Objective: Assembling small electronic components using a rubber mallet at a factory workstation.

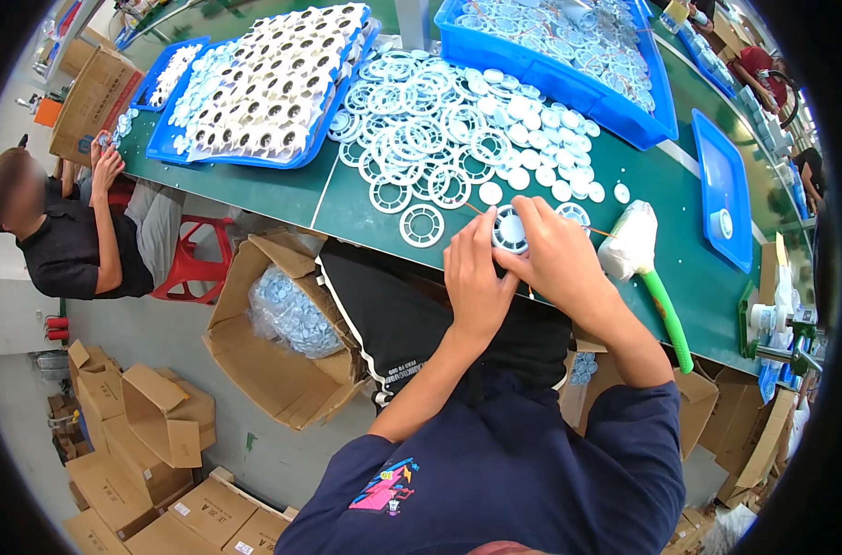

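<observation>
Close to the table's front edge, I hold a round pale-blue plastic part with slots around it point(509, 229). My left hand point(475, 277) is closed on its left side. Over its right side the fingers and thumb of my right hand point(562, 254) are closed. Thin orange wires stick out beside both hands. A similar round part point(573, 214) lies just behind my right hand. To the right rests a mallet point(662, 310) with a green handle and a white wrapped head. Slotted rings point(412, 129) and small plain discs point(537, 139) are heaped beyond my hands.
A blue bin point(569, 72) of wired parts stands behind the heap. A blue tray point(333, 116) at left bears stacked white moulded sheets. Another blue tray point(724, 176) lies right. A person point(69, 222) sits at left. An open carton point(227, 342) stands below the table.
</observation>
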The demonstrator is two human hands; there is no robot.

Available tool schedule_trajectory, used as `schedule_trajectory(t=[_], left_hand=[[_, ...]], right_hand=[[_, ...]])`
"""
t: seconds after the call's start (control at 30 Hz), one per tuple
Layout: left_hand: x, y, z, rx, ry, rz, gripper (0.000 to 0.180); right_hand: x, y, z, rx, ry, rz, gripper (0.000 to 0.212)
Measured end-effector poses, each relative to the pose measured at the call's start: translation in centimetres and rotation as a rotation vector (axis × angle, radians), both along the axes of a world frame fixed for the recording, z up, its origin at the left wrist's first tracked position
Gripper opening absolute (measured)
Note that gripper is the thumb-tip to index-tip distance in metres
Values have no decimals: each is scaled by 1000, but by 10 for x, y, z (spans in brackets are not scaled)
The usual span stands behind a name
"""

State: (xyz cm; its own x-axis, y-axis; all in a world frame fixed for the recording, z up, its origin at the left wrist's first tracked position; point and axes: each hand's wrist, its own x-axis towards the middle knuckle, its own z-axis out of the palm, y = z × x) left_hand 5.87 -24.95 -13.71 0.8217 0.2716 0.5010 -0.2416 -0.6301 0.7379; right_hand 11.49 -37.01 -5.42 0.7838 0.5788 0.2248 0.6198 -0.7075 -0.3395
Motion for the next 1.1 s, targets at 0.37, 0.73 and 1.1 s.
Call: schedule_trajectory(t=[0.37, 0.73, 1.1], left_hand=[[-1, 2, -5, 25, -3, 17, 77], [-1, -2, 10, -101, 47, -12, 70], [0, 2, 28, -240, 153, -147, 65]], right_hand=[[-2, 0, 3, 13, 35, 8, 58], [1, -42, 33, 147, -64, -83, 45], [-94, -184, -45, -45, -50, -748, 47]])
